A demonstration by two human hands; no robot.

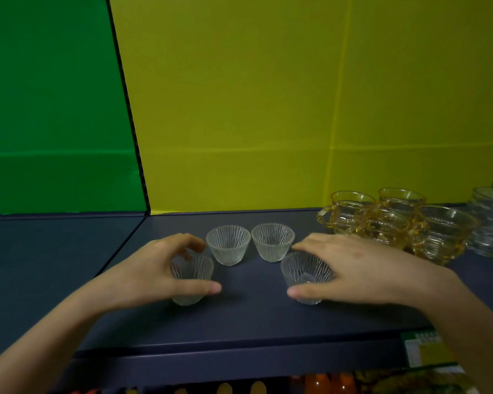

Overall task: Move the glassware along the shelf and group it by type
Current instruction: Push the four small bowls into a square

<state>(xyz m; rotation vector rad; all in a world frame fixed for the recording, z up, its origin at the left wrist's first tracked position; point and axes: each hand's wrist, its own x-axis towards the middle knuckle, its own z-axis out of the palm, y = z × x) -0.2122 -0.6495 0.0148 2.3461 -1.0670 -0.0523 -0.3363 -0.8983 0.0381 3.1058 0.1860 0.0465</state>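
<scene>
Several small clear ribbed glass cups stand on the dark shelf. My left hand is wrapped around the front left cup, thumb in front and fingers behind. The front right cup sits in the grip of my right hand. Two more clear cups stand free just behind, one at left and one at right. To the right is a cluster of amber handled cups. Clear stacked glassware sits at the far right edge.
Behind the shelf rise a yellow back panel and a green panel, split by a dark divider. A shelf label hangs on the front lip at right. Orange bottles show on the level below.
</scene>
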